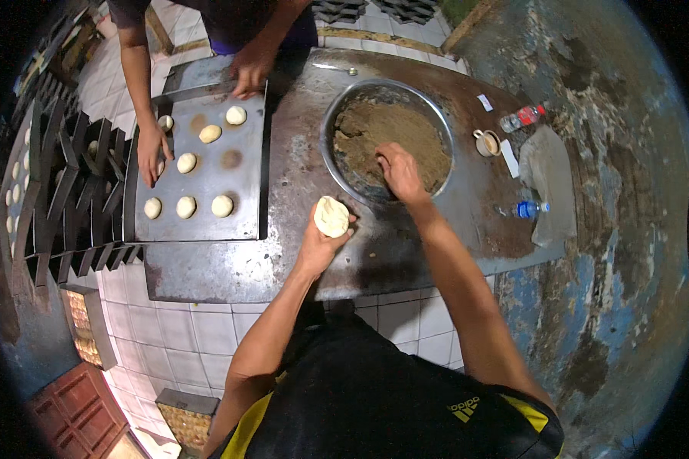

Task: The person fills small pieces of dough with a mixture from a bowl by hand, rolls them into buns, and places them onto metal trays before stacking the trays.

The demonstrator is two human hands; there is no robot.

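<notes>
A flattened round of pale dough (331, 216) rests in my left hand (318, 243), the fingers curled round it from below, just above the table's near side. To its right stands a wide metal bowl (327, 145) of brown, crumbly filling (394, 134). My right hand (403, 174) reaches over the bowl's near rim, fingers bent and pinched at the filling; whatever is between the fingertips is too small to make out. On the left, a metal baking tray (241, 183) carries several dough balls (186, 162) set apart from each other.
Across the table, a co-worker's hands (151, 153) are at the tray. A metal spoon (334, 68) lies at the far edge. A cup (487, 143), a red-labelled bottle (522, 118) and a blue-capped bottle (530, 209) stand or lie at right. Stacked dark trays (69, 191) rise at left.
</notes>
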